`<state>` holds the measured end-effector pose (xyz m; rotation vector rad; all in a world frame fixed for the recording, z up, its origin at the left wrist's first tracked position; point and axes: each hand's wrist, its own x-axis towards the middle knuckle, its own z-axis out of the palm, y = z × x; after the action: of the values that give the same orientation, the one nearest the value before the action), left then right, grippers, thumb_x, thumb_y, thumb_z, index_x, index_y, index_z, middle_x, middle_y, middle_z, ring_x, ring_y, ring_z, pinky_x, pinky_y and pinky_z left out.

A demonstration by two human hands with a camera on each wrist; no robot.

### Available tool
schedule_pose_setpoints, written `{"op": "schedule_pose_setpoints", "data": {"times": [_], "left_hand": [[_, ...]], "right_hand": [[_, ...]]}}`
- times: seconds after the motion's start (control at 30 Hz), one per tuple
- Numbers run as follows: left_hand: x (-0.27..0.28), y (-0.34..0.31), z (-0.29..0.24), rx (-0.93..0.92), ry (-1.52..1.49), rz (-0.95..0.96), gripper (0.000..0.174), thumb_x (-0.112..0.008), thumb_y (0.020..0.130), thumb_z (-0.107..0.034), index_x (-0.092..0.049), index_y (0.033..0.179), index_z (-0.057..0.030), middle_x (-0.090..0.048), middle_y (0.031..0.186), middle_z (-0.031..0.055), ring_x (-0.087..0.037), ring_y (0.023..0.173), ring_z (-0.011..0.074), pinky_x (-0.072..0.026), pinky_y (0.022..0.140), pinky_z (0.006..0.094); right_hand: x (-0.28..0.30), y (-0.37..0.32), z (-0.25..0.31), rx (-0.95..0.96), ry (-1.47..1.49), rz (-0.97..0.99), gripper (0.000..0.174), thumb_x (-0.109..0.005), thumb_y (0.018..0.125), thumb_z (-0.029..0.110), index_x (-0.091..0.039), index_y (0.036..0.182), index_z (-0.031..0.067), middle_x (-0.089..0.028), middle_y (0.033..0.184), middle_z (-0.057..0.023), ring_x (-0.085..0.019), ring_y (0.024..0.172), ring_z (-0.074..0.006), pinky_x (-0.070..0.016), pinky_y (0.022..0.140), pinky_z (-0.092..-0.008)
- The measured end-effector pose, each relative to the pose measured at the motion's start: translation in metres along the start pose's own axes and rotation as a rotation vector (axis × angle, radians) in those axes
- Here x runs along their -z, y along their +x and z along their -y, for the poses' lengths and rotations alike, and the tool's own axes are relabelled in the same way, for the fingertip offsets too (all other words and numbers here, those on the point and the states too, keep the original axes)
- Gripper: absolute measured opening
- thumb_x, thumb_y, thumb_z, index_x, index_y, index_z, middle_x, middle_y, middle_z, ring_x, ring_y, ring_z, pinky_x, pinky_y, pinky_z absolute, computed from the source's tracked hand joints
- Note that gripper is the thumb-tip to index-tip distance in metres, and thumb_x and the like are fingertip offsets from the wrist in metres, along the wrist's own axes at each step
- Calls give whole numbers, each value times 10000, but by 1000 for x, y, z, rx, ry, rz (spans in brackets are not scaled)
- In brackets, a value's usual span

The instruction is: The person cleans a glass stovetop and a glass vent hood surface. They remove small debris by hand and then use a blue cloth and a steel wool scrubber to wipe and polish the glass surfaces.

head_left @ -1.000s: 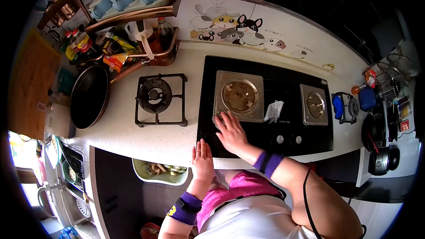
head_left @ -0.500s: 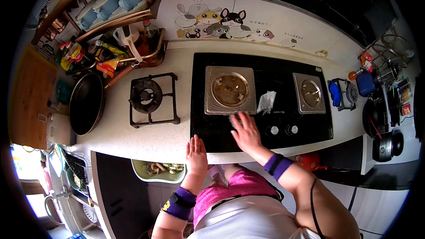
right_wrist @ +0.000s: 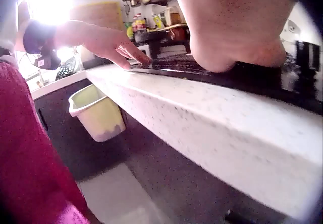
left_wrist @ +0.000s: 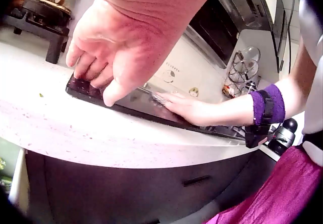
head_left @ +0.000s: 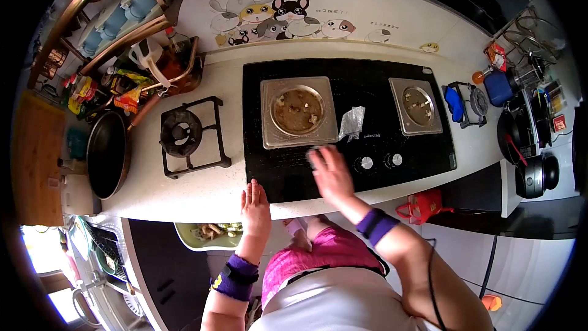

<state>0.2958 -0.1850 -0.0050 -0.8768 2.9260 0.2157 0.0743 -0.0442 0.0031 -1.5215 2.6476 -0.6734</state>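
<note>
The right hand (head_left: 332,178) lies palm down with extended fingers over the black cooktop (head_left: 282,178), in front of the larger burner plate (head_left: 267,132). A small silvery scrubber-like piece (left_wrist: 160,99) sits under its fingertips; its underside is hidden. At the cooktop's front left corner, the left hand (head_left: 256,211) rests with straight fingers and holds nothing; the left wrist view shows this hand (left_wrist: 126,42) from the palm side. Crumpled silvery foil (head_left: 351,123) lies right of the larger plate. Brown liquid with pale bits fills both round burner wells.
A black pan support (head_left: 214,141) stands on the counter left of the cooktop, with a frying pan (head_left: 109,156) farther left. Bottles and packets crowd the left rack. Below the counter edge is a pale green bin (right_wrist: 98,113). A second support (head_left: 474,104) stands to the right.
The right hand has slid rightward along the front of the larger burner plate. The left hand stays at the cooktop's corner. The head view has shifted, showing more at the right.
</note>
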Motion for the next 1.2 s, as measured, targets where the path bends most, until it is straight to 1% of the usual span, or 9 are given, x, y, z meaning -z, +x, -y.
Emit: {"op": "schedule_pose_setpoints", "data": {"times": [0.13,0.27,0.4,0.53,0.67,0.8,0.87,1.03,1.2], "left_hand": [[-5,1,-9,5,108,15,576,-517,919,-109,-413,1445,101,-332,1580,252,-365,1459,353,-264,1219,451],[-17,4,-7,7,42,-44,549,-510,923,-101,-432,1422,115,-358,1548,298,-384,1436,405,-292,1201,478],[8,7,-9,-8,19,96,628,-611,923,-272,-458,1420,81,-325,1556,314,-347,1447,415,-254,1211,480],[-7,11,-14,-22,21,38,667,-639,915,-329,-460,1430,57,-308,1561,319,-324,1456,415,-237,1216,479],[-14,17,-33,-117,-9,-13,644,-637,922,-326,-466,1442,15,-319,1556,313,-339,1447,421,-274,1199,480],[-19,24,-48,-167,-9,2,625,-644,921,-312,-476,1444,-16,-321,1560,304,-338,1450,417,-297,1188,486],[-17,27,-47,-169,1,54,613,-638,925,-311,-472,1460,-61,-311,1570,295,-327,1460,410,-297,1185,493],[-10,34,-50,-146,27,109,595,-599,958,-303,-436,1504,-134,-271,1581,313,-308,1464,431,-307,1177,494],[-32,42,-71,-69,126,12,628,-629,946,-287,-412,1531,-210,-263,1562,352,-313,1439,494,-380,1130,505]], "right_hand": [[-3,-14,7,-74,-82,-135,632,-655,880,135,-469,1484,127,-448,1438,-179,-406,1365,-433,-341,1150,-543],[-29,-1,70,194,170,42,582,-648,888,158,-515,1454,189,-456,1460,-136,-380,1415,-364,-325,1179,-495],[-19,-26,29,133,133,-22,536,-647,884,133,-568,1413,175,-509,1431,-108,-458,1358,-358,-373,1150,-474],[44,-87,-52,31,-25,-8,547,-655,868,123,-572,1408,148,-506,1444,-93,-458,1359,-346,-374,1149,-482],[38,-98,-35,-48,-9,-40,546,-637,854,78,-581,1395,127,-508,1428,-107,-435,1363,-368,-377,1140,-487],[9,-67,17,153,105,19,478,-601,907,151,-593,1384,153,-509,1438,-100,-420,1391,-328,-346,1166,-471],[10,-65,9,167,138,41,480,-616,908,176,-591,1388,163,-512,1433,-95,-417,1393,-324,-348,1168,-465],[57,-122,-94,-36,-13,-34,505,-654,849,98,-632,1348,169,-531,1415,-92,-468,1339,-339,-414,1120,-453],[116,-157,-226,-302,-181,-284,490,-638,868,77,-606,1355,115,-540,1399,-123,-501,1282,-391,-430,1098,-471]]}}
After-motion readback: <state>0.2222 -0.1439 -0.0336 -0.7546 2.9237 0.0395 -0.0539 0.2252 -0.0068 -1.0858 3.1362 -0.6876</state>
